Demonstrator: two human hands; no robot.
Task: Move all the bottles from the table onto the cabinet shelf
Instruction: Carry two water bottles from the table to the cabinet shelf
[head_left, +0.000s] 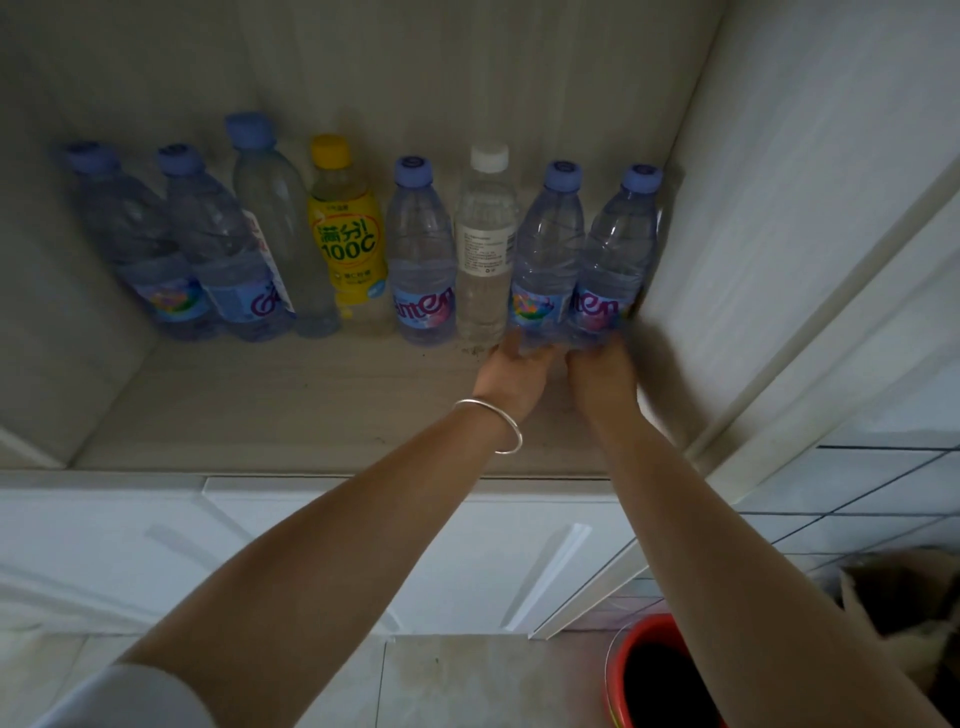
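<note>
Several bottles stand in a row at the back of the cabinet shelf. Most are clear with blue caps; one is yellow and one has a white cap. My left hand, with a silver bangle on the wrist, grips the base of the second bottle from the right. My right hand grips the base of the rightmost bottle, which stands close to the cabinet's right wall. Both bottles are upright on the shelf. My fingers are partly hidden behind the bottles.
The cabinet's open door stands at the right. White lower cabinet doors lie below the shelf. A red bucket sits on the tiled floor at the lower right, beside a brown object.
</note>
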